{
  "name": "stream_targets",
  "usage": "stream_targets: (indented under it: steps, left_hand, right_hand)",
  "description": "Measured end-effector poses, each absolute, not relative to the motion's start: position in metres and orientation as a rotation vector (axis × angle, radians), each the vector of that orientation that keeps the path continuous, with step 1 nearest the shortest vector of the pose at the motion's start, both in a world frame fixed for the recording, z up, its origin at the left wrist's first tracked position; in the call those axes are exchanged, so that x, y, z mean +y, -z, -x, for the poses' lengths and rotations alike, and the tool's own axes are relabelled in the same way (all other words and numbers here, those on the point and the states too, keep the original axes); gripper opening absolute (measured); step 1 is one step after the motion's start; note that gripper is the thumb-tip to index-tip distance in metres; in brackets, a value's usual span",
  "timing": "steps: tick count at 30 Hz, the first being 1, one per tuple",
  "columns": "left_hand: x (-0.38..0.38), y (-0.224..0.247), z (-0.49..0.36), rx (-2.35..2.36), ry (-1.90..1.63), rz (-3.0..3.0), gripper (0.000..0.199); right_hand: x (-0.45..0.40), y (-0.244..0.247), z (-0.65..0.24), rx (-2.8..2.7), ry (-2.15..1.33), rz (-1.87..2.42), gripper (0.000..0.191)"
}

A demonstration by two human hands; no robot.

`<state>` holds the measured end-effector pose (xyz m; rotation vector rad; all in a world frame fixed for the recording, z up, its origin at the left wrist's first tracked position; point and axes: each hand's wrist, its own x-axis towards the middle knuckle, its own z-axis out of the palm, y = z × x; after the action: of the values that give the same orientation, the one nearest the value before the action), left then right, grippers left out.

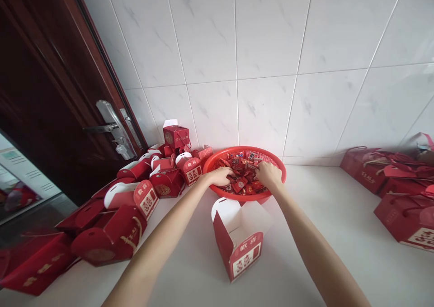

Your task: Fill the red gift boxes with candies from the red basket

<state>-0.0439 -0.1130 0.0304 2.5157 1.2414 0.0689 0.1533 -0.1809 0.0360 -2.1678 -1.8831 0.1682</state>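
Nearest in my feed's centre: one box (222, 232) on the table (356, 239), top open, flaps up, no packets visible inside from my angle. It stood between my forearms, just in front of the basket (244, 197).

Both hands were in the basket, on the packets (239, 185). Left hand (222, 177) was at the left side, fingers curled down; right hand (270, 175) at the right side, fingertips partly buried. Grip: both looked part-curled, gap unclear. Couldn't tell if either had hold of a packet.

Judged the step as picking packets. Best done with small pinches from the top layer, fingers clear of the rim, wrists lifted before coming back. The box's raised flaps were the main obstacle, close under the front rim; a low wrist could clip them or tip the box, which I judged light.

Around: a crowd of red boxes (113, 232) ran along the left from the near corner back to the wall (264, 35), close outside my left forearm, so little elbow room there. A small box (176, 136) sat atop the far end. More boxes (366, 171) stood right, well apart from the basket. Dark door (40, 49) with a metal handle (110, 127) behind the left lot.
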Motion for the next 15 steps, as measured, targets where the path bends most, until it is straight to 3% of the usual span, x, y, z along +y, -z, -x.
stream_targets:
  steps: [5,15]
  left_hand:
    - [-0.1068,-0.0226,0.0452,1.298,-0.1,-2.457,0.062]
    - [-0.1151,-0.0219,0.0415,1.271,-0.078,-2.513,0.034]
  right_hand:
    - [-0.1825,-0.0356,-0.1515,-1.793,-0.168,2.253,0.035]
    - [-0.1816,-0.0324,-0.15,-1.819,-0.145,2.222,0.032]
